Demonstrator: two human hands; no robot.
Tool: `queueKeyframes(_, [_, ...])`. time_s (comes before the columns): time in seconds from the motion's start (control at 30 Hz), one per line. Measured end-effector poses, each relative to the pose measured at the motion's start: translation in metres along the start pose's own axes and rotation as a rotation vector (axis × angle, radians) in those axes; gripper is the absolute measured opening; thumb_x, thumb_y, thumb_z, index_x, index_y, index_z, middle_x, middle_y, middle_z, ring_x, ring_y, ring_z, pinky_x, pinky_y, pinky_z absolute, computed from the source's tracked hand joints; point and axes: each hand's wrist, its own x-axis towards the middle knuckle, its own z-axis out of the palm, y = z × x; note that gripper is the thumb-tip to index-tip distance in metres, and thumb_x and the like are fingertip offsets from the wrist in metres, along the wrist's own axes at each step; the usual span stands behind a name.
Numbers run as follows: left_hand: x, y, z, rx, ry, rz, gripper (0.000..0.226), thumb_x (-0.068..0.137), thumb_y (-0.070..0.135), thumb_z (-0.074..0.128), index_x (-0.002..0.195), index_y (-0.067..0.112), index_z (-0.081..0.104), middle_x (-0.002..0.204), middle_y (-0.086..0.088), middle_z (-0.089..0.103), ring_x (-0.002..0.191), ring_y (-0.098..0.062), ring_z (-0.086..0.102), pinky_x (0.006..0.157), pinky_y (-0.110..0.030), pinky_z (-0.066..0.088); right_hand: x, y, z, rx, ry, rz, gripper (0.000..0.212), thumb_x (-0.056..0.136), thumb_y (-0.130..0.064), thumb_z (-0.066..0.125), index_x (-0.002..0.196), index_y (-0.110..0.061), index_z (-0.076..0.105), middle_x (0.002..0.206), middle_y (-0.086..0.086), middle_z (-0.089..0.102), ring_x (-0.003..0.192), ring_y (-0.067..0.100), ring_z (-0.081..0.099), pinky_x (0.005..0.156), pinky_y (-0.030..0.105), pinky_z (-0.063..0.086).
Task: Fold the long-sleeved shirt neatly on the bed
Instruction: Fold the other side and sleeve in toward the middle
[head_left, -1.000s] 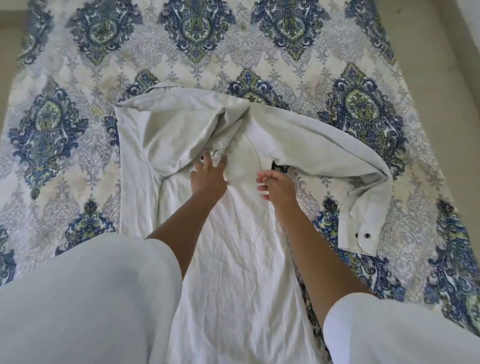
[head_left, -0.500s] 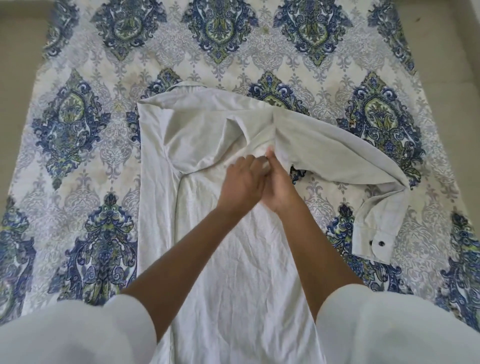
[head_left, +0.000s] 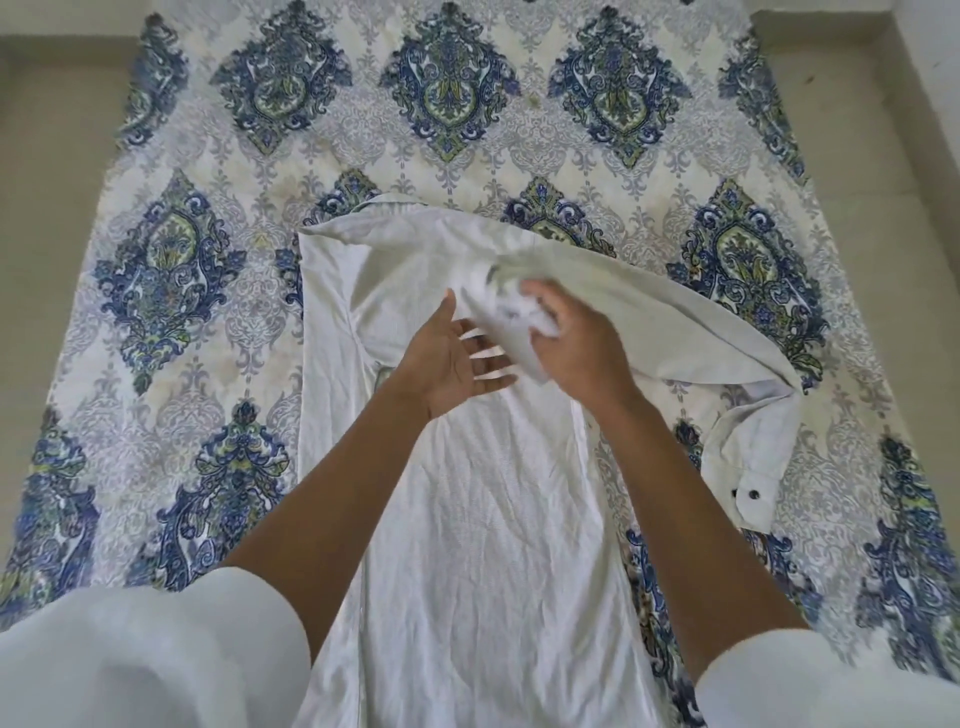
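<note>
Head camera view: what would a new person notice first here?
First, the white shirt lying along the middle of the patterned blue bedspread. Above its centre, the right hand grips a bunch of cloth while the left hand is open beside it. The cuffed sleeve trails to the right.

A patterned bedspread (head_left: 270, 332) fills most of the view, cream with rows of large blue and green diamond medallions linked by pale grey scrollwork. Faint yellowish stains mark it left of centre and near the far middle. Plain beige floor (head_left: 47, 171) runs along the left edge and across the far left, and shows again down the right side (head_left: 883, 130). At the far right corner stands a pale wall (head_left: 940, 47).
</note>
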Motion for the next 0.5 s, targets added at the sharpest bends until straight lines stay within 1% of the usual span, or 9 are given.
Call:
queueKeyframes(0.07, [0.000,-0.007,0.000,0.001,0.053,0.007,0.056,0.091,0.060,0.036,0.100,0.011,0.062,0.089,-0.007,0.069,0.082,-0.023,0.066,0.079,-0.039,0.053,-0.015,-0.002,0.012,-0.200,-0.163,0.010,0.047,0.087,-0.017,0.055,0.132,-0.028,0.048,0.109,0.010,0.059,0.087,0.025,0.058,0.064,0.025,0.038])
queueKeyframes(0.1, [0.001,-0.011,-0.001,0.014,0.116,0.025,0.048,0.092,0.054,0.041,0.097,0.012,0.064,0.087,-0.006,0.069,0.079,-0.019,0.065,0.075,-0.034,0.052,-0.022,-0.003,0.018,-0.256,-0.199,-0.007,0.048,0.087,-0.016,0.055,0.133,-0.029,0.048,0.112,0.009,0.058,0.094,0.026,0.058,0.068,0.027,0.039])
queueKeyframes(0.17, [0.003,-0.023,-0.009,-0.020,0.220,0.042,0.024,0.093,0.031,0.053,0.092,0.011,0.065,0.090,-0.008,0.066,0.076,-0.018,0.064,0.071,-0.029,0.050,-0.036,-0.005,0.035,-0.220,-0.252,-0.068,0.051,0.086,-0.011,0.054,0.133,-0.028,0.047,0.119,0.004,0.056,0.104,0.024,0.054,0.074,0.031,0.043])
queueKeyframes(0.2, [0.003,-0.030,-0.014,-0.028,0.274,0.046,0.017,0.090,0.022,0.057,0.092,0.008,0.065,0.090,-0.009,0.064,0.075,-0.019,0.063,0.070,-0.029,0.049,-0.043,-0.004,0.044,-0.123,-0.283,-0.057,0.050,0.086,-0.013,0.055,0.133,-0.028,0.047,0.120,0.002,0.057,0.106,0.022,0.053,0.076,0.033,0.045])
queueKeyframes(0.27, [-0.001,-0.042,-0.025,0.075,0.424,0.126,0.016,0.084,0.016,0.063,0.096,0.005,0.064,0.088,-0.010,0.065,0.077,-0.024,0.062,0.069,-0.034,0.050,-0.050,0.001,0.056,0.136,-0.315,0.161,0.044,0.086,-0.030,0.059,0.129,-0.025,0.049,0.114,0.000,0.060,0.100,0.018,0.057,0.077,0.032,0.048])
queueKeyframes(0.33, [-0.011,-0.047,-0.030,0.289,0.525,0.274,0.017,0.082,0.016,0.064,0.096,0.006,0.061,0.086,-0.008,0.065,0.077,-0.023,0.062,0.071,-0.036,0.052,-0.054,0.006,0.060,0.295,-0.376,0.437,0.043,0.087,-0.040,0.058,0.122,-0.015,0.050,0.102,0.001,0.059,0.088,0.017,0.059,0.069,0.028,0.046])
queueKeyframes(0.4, [-0.024,-0.046,-0.031,0.320,0.463,0.343,0.008,0.084,0.009,0.061,0.092,0.010,0.060,0.082,-0.003,0.064,0.072,-0.018,0.062,0.067,-0.031,0.052,-0.058,0.011,0.063,0.374,-0.515,0.572,0.036,0.089,-0.039,0.057,0.110,-0.009,0.055,0.099,0.005,0.062,0.082,0.019,0.062,0.061,0.023,0.041])
queueKeyframes(0.43, [-0.030,-0.044,-0.033,0.288,0.420,0.353,0.008,0.085,0.004,0.058,0.089,0.011,0.060,0.079,-0.002,0.064,0.070,-0.016,0.062,0.064,-0.028,0.053,-0.060,0.012,0.064,0.420,-0.585,0.608,0.031,0.090,-0.040,0.056,0.100,-0.010,0.058,0.095,0.004,0.064,0.080,0.018,0.063,0.062,0.022,0.041])
queueKeyframes(0.5, [-0.039,-0.037,-0.044,0.188,0.324,0.348,0.016,0.085,-0.002,0.053,0.083,0.013,0.058,0.075,-0.001,0.064,0.067,-0.013,0.062,0.062,-0.025,0.053,-0.061,0.011,0.066,0.509,-0.622,0.673,0.032,0.091,-0.047,0.050,0.082,-0.018,0.058,0.083,-0.002,0.064,0.073,0.015,0.062,0.075,0.027,0.042])
